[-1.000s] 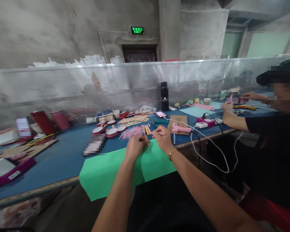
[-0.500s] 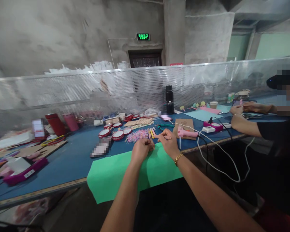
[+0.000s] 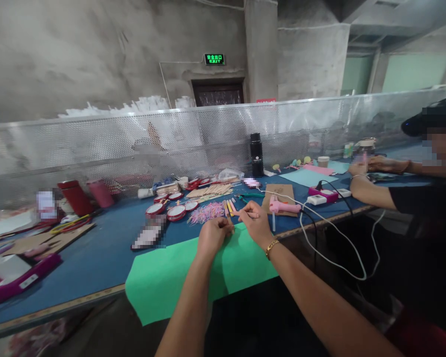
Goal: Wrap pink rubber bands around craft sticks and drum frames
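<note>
On the blue bench [image 3: 96, 250], over a green paper sheet [image 3: 178, 275] hanging past its edge, the left hand [image 3: 211, 237] pinches a thin wooden stick [image 3: 231, 225] and the right hand [image 3: 255, 223] pinches a small pink piece [image 3: 241, 213], near a pink glue gun [image 3: 282, 206].

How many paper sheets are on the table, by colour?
Green sheet: 1
Light blue sheet: 1
Pink sheet: 1
Total: 3
Both hands, the left hand and the right hand, work over the green one.
</note>
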A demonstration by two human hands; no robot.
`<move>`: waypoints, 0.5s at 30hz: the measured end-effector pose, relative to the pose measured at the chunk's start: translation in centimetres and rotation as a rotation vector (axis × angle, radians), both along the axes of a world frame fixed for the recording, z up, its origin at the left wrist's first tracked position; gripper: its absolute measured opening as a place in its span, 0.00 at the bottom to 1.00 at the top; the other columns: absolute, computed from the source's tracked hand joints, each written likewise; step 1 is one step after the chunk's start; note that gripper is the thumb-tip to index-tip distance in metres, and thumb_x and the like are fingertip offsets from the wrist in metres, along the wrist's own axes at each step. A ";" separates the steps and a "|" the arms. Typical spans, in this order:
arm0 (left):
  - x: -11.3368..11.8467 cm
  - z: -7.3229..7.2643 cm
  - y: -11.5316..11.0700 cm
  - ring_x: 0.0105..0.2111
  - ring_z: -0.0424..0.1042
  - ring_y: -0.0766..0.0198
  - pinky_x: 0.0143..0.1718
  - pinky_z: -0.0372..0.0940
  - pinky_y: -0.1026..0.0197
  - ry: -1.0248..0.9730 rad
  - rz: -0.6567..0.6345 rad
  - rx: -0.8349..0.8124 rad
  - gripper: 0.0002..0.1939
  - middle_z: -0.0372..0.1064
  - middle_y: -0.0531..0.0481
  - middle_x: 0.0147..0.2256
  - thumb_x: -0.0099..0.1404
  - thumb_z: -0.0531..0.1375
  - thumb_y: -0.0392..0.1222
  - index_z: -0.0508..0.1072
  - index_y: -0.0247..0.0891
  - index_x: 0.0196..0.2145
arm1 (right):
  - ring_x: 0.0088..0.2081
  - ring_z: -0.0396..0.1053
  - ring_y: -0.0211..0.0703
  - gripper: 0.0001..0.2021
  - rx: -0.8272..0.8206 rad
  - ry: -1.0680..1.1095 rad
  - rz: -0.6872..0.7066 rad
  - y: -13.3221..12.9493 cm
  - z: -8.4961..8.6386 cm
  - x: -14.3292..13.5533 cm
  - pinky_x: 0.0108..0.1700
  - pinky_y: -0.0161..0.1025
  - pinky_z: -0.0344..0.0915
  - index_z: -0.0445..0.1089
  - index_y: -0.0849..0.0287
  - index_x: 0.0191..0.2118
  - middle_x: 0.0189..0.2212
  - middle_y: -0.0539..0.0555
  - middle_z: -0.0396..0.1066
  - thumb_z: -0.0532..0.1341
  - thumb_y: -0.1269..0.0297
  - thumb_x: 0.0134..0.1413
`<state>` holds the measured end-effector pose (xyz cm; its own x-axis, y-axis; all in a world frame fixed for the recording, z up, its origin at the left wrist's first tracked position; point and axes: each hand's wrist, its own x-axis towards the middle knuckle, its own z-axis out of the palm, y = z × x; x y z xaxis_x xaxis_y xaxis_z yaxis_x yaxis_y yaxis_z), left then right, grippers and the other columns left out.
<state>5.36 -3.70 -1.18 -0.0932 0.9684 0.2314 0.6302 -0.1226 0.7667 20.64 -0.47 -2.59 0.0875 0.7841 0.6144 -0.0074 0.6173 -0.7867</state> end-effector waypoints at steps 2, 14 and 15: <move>-0.1 -0.1 0.1 0.21 0.63 0.65 0.25 0.52 0.62 -0.005 -0.007 -0.002 0.11 0.71 0.52 0.21 0.54 0.61 0.48 0.75 0.39 0.22 | 0.27 0.70 0.42 0.11 -0.004 -0.005 -0.002 0.0 0.0 0.0 0.34 0.38 0.64 0.64 0.55 0.23 0.21 0.48 0.72 0.61 0.60 0.53; -0.4 -0.4 0.4 0.21 0.64 0.64 0.24 0.52 0.62 0.026 -0.018 0.019 0.11 0.71 0.52 0.22 0.56 0.60 0.48 0.76 0.40 0.23 | 0.26 0.67 0.41 0.12 -0.006 0.007 0.001 -0.3 0.5 -0.1 0.33 0.38 0.63 0.63 0.54 0.22 0.20 0.48 0.70 0.61 0.58 0.51; -0.4 -0.4 0.4 0.21 0.64 0.65 0.24 0.52 0.62 0.026 -0.020 0.021 0.11 0.71 0.52 0.22 0.56 0.60 0.48 0.76 0.40 0.23 | 0.26 0.67 0.41 0.12 -0.010 0.004 0.001 -0.3 0.5 -0.1 0.33 0.38 0.63 0.63 0.54 0.22 0.20 0.48 0.70 0.61 0.57 0.51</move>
